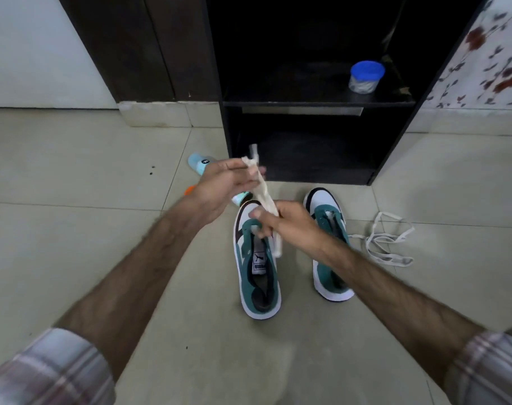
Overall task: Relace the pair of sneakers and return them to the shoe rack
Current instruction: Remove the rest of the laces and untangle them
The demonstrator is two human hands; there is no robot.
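Both hands grasp one bunched lace (263, 192): left hand (219, 185) at top, right hand (281, 226) lower. Two sneakers (259, 276) on floor below, 2nd lace (386, 244) loose at right.

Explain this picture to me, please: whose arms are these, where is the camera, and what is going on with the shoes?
No machine here: a person wears one camera on the head, looking down at their own arms. The left hand and right hand hold a bunched white shoelace between them, fingers curled round it. Below, on the tiled floor, stand two green and white sneakers: the left sneaker and the right sneaker. A second lace lies loose beside the right one. Behind stands a dark shoe rack with a blue-lidded jar on its shelf. A pale blue bottle lies partly hidden behind the left hand.
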